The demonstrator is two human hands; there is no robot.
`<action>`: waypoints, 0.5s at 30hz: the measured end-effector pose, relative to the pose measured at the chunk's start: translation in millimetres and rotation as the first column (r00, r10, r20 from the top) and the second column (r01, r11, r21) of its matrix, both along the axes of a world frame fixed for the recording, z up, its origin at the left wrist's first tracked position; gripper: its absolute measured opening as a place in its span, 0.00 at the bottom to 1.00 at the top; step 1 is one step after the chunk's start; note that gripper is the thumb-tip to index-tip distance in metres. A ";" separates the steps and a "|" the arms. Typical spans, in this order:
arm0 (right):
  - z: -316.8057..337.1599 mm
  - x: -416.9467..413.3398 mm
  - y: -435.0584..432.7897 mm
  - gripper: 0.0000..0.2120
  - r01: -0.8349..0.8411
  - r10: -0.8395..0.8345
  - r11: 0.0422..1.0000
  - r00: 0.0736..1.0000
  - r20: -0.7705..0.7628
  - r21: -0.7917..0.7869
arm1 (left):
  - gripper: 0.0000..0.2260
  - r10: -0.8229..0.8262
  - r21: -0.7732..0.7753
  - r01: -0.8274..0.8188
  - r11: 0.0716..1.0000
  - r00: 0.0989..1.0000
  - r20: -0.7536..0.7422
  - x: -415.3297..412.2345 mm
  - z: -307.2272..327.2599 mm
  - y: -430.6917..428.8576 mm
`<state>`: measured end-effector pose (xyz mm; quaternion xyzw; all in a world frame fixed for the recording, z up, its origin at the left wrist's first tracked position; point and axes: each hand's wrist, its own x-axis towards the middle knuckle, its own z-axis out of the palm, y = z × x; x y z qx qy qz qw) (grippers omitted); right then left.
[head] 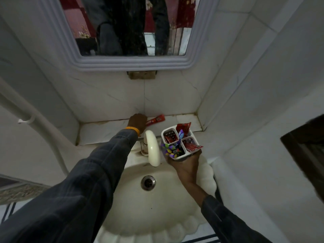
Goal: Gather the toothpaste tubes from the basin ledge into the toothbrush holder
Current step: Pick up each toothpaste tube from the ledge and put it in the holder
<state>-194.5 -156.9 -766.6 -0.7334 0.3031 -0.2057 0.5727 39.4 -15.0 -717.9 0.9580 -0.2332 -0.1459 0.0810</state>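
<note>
A red toothpaste tube lies on the white tiled ledge behind the basin, against the wall. My left hand reaches onto the ledge and closes on the tube's left end. My right hand holds a white four-compartment toothbrush holder from below, above the basin's right side. Red toothpaste tubes stick out of three compartments, and colourful toothbrushes fill the front one.
A cream tap arches over the scalloped basin, between my two arms. A grey-framed mirror hangs above the ledge. Tiled walls close in on both sides, and a white pipe runs down at the left.
</note>
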 end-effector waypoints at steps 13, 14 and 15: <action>0.0 2.4 1.9 0.54 -0.030 0.029 0.998 0.999 0.027 0.054 | 0.17 0.076 -0.269 -0.167 0.948 0.945 -0.319 9.3 67.2 28.1; 0.5 2.3 1.9 0.54 -0.027 0.026 0.998 0.999 0.035 0.049 | 0.17 0.062 -0.359 -0.197 0.913 0.933 -0.353 5.0 79.5 30.4; 1.0 1.7 2.2 0.53 -0.032 0.030 0.999 0.998 0.047 0.042 | 0.18 0.035 -0.450 -0.217 0.866 0.925 -0.379 0.2 91.3 31.2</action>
